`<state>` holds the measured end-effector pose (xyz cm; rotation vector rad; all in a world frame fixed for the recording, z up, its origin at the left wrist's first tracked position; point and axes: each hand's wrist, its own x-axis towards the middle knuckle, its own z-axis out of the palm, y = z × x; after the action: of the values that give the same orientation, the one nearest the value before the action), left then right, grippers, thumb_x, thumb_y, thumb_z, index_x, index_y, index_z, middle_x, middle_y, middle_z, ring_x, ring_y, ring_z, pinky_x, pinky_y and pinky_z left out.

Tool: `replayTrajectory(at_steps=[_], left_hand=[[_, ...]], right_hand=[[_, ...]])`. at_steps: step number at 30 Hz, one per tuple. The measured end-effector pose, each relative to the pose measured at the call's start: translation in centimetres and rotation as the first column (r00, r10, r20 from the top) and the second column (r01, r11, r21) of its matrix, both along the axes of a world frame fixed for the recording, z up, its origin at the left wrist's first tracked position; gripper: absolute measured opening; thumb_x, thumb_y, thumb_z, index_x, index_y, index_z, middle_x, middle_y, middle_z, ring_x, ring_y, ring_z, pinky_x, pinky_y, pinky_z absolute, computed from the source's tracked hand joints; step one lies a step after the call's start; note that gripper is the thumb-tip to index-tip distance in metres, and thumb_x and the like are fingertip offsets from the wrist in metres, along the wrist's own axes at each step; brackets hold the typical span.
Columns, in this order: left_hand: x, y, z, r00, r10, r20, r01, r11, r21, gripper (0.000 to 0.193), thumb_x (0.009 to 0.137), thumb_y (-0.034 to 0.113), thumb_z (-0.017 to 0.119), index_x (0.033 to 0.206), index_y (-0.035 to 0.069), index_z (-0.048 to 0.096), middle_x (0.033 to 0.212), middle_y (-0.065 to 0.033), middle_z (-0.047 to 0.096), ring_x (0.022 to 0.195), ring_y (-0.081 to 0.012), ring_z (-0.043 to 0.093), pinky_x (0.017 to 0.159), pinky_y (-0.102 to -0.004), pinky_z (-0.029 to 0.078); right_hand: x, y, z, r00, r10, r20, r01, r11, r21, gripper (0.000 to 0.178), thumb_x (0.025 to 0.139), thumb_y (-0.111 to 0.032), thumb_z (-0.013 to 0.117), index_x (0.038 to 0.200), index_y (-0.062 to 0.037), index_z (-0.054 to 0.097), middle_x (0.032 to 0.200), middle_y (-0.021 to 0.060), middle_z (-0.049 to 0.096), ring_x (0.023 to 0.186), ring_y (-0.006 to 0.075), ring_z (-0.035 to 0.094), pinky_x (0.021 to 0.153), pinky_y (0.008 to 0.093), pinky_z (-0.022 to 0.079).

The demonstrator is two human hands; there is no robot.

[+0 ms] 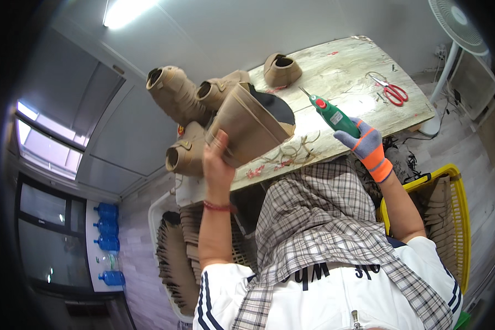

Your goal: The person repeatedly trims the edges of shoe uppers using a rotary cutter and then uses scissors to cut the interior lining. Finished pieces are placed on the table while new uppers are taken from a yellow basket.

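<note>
My left hand (219, 162) is bare, with a red band at the wrist. It grips a tan boot upper (247, 124), tilted over the table's left part, its dark lining showing at the open end. On my right hand (370, 148) is a grey and orange glove. Its fingers wrap round a green hand-held power tool (335, 116) with a red button and a thin metal tip. That tip points up and left, apart from the boot upper. Several more tan uppers (173, 93) are heaped beyond my left hand, and a single small upper (283, 70) stands at the table's far edge.
Red-handled scissors (393, 93) lie on the worn pale table (363, 60). Thin tan strips (297, 151) are scattered near its front edge. A white basket (154, 220) and a yellow basket (461, 220) hold stacked tan pieces. At the far right stands a fan (459, 25).
</note>
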<state>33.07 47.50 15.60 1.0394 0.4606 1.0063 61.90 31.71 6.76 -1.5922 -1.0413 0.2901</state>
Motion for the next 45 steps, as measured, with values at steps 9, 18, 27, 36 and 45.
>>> replayTrajectory(at_steps=[9, 18, 27, 36, 45], left_hand=[[-6.7, 8.7, -2.9, 0.908, -0.152, 0.39, 0.336, 0.822, -0.461, 0.034, 0.099, 0.019, 0.046, 0.122, -0.004, 0.057, 0.124, -0.0206, 0.06, 0.116, -0.0339, 0.057, 0.102, -0.0477, 0.043], [-5.6, 9.3, -4.6, 0.893, -0.149, 0.425, 0.365, 0.792, -0.489, 0.034, 0.099, 0.019, 0.045, 0.12, -0.004, 0.058, 0.122, -0.0209, 0.061, 0.114, -0.0352, 0.058, 0.101, -0.0496, 0.044], [-3.3, 9.1, -4.9, 0.89, -0.142, 0.434, 0.377, 0.765, -0.522, 0.033, 0.099, 0.018, 0.046, 0.118, -0.005, 0.059, 0.119, -0.0224, 0.062, 0.112, -0.0362, 0.059, 0.1, -0.0503, 0.045], [-0.3, 6.9, -3.2, 0.926, -0.137, 0.351, 0.282, 0.871, -0.402, 0.033, 0.098, 0.019, 0.048, 0.12, -0.004, 0.057, 0.123, -0.0199, 0.061, 0.114, -0.0334, 0.058, 0.102, -0.048, 0.044], [4.2, 4.0, -0.5, 1.0, 0.021, 0.007, -0.021, 0.999, 0.028, 0.033, 0.095, 0.018, 0.059, 0.122, 0.001, 0.056, 0.115, -0.0109, 0.063, 0.105, -0.0218, 0.062, 0.093, -0.0372, 0.051]], right_hand=[[-1.1, -1.0, -0.7, 0.84, 0.036, 0.542, -0.121, 0.985, 0.121, 0.055, 0.063, -0.038, 0.084, 0.105, -0.0066, 0.069, 0.077, 0.0143, 0.068, 0.065, 0.0305, 0.064, 0.058, 0.0359, 0.052], [-1.7, -1.0, 0.5, 0.824, 0.099, 0.558, -0.223, 0.962, 0.159, 0.056, 0.063, -0.038, 0.085, 0.106, -0.0059, 0.068, 0.076, 0.0137, 0.068, 0.063, 0.0295, 0.065, 0.057, 0.0355, 0.052], [-1.8, -0.2, 0.1, 0.815, 0.063, 0.576, -0.208, 0.96, 0.189, 0.057, 0.062, -0.038, 0.085, 0.106, -0.006, 0.068, 0.079, 0.0141, 0.069, 0.065, 0.0288, 0.066, 0.059, 0.0343, 0.053], [-3.4, 0.4, 1.2, 0.93, 0.162, 0.331, -0.236, 0.951, 0.199, 0.056, 0.063, -0.029, 0.086, 0.109, -0.005, 0.067, 0.082, 0.015, 0.069, 0.069, 0.027, 0.068, 0.063, 0.0317, 0.053], [-3.9, 2.3, -1.9, 0.97, 0.181, -0.16, -0.15, 0.971, 0.185, 0.049, 0.075, -0.024, 0.082, 0.113, 0.0, 0.063, 0.087, 0.0057, 0.069, 0.074, 0.0085, 0.062, 0.066, 0.0245, 0.051]])
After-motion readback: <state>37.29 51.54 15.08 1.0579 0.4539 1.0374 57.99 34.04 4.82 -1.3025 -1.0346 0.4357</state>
